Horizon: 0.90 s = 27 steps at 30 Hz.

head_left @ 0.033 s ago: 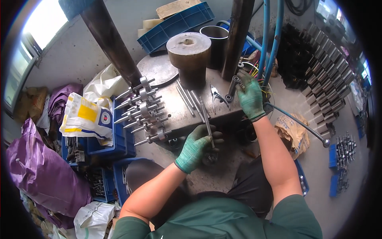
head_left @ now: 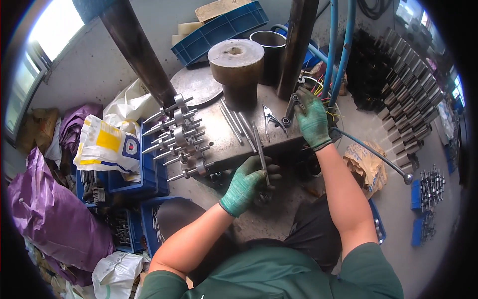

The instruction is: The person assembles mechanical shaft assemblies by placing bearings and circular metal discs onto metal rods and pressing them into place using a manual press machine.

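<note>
A left hand (head_left: pixel 248 180) in a green work glove holds a slim steel rod (head_left: pixel 258 145) at the front edge of a metal counter (head_left: pixel 215 122), its grip narrow around the rod's lower end, the upper end slanting over the worktop. A loosening of those fingers could drop the rod past the edge, while a careless swing of its tip could set rolling the loose rods (head_left: pixel 232 124) lying alongside. Just beyond, open-handled pliers (head_left: pixel 269 117) rest near a dark cylinder (head_left: pixel 292 106), where the gloved right hand (head_left: pixel 312 119) has its fingertips; whether that grip is closed on the part cannot be told, and a nudge could topple or roll it into the pliers. At left, shafts fitted with discs (head_left: pixel 179 135) crowd together, liable to tumble if bumped. Behind rise a thick steel post (head_left: pixel 236 52) and a tilted blue tray (head_left: pixel 221 34).
</note>
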Motion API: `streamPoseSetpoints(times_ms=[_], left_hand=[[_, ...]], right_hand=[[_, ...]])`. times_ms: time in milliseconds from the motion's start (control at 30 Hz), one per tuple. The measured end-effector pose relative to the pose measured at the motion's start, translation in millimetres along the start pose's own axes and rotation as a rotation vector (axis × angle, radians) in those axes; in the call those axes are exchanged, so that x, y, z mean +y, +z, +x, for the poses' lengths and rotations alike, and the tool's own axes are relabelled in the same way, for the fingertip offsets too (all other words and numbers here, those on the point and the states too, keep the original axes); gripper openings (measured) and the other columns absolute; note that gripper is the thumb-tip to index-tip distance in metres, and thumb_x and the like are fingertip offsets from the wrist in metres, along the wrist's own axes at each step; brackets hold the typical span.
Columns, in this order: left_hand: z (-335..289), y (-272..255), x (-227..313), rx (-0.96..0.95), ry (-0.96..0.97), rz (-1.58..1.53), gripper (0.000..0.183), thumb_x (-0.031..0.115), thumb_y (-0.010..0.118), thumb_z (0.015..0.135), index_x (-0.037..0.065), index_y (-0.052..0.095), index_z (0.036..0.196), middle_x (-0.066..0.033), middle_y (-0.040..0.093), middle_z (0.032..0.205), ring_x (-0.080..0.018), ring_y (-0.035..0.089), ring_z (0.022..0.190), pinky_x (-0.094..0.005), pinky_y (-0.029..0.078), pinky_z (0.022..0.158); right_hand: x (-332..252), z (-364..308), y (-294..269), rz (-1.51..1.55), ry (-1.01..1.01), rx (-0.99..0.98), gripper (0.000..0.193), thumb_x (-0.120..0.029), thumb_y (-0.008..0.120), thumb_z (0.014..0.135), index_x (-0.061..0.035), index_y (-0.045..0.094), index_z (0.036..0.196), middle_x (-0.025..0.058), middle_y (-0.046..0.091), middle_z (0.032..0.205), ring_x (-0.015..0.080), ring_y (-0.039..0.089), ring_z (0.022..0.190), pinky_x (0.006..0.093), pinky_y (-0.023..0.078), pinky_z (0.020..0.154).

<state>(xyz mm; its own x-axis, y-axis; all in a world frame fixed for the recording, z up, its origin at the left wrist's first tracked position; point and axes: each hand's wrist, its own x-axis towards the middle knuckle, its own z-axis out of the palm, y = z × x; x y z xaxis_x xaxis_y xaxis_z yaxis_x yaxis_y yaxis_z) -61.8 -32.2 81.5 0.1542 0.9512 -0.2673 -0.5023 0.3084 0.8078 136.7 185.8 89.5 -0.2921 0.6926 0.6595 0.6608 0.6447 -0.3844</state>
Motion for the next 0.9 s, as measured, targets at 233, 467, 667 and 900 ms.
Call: streamPoseSetpoints(times_ms=[233,467,667,900], left_hand=[[9,8,-11,-0.068,-0.05,-0.018,0.052,0.014,0.061,0.102,-0.001,0.045,0.149,-0.0198,0.065,0.134,-0.027,0.071,0.112,-0.0387,0.062,0.086],[7,7,-12,-0.072,0.025,0.072,0.044,0.009,0.059,0.103,0.0,0.048,0.144,-0.0177,0.068,0.127,-0.0242,0.073,0.108,-0.0355,0.061,0.084],[3,8,-5,-0.092,0.006,0.146,0.042,0.006,0.067,0.1,0.002,0.053,0.139,-0.0137,0.07,0.122,-0.0196,0.073,0.101,-0.0307,0.061,0.08],[10,9,-9,-0.037,0.041,0.373,0.039,0.012,0.078,0.095,0.002,0.061,0.128,-0.0051,0.068,0.104,-0.0118,0.069,0.089,-0.0283,0.061,0.071]], right_hand=[[21,1,20,0.131,0.119,-0.08,0.037,0.001,0.07,0.093,-0.0022,0.07,0.13,0.0125,0.065,0.139,0.0301,0.062,0.129,0.0373,0.052,0.11],[-26,-6,7,0.662,0.22,0.094,0.026,0.003,0.064,0.099,0.0005,0.069,0.125,0.0116,0.071,0.123,0.0207,0.07,0.109,0.0313,0.056,0.098],[-93,-39,-17,1.354,0.756,-0.238,0.037,-0.002,0.051,0.106,0.005,0.054,0.142,0.0181,0.07,0.127,0.0287,0.075,0.109,0.0404,0.062,0.097],[-96,-42,-31,1.496,0.819,-0.23,0.039,-0.003,0.053,0.103,0.0061,0.055,0.14,0.022,0.07,0.129,0.0356,0.073,0.116,0.0458,0.06,0.103]])
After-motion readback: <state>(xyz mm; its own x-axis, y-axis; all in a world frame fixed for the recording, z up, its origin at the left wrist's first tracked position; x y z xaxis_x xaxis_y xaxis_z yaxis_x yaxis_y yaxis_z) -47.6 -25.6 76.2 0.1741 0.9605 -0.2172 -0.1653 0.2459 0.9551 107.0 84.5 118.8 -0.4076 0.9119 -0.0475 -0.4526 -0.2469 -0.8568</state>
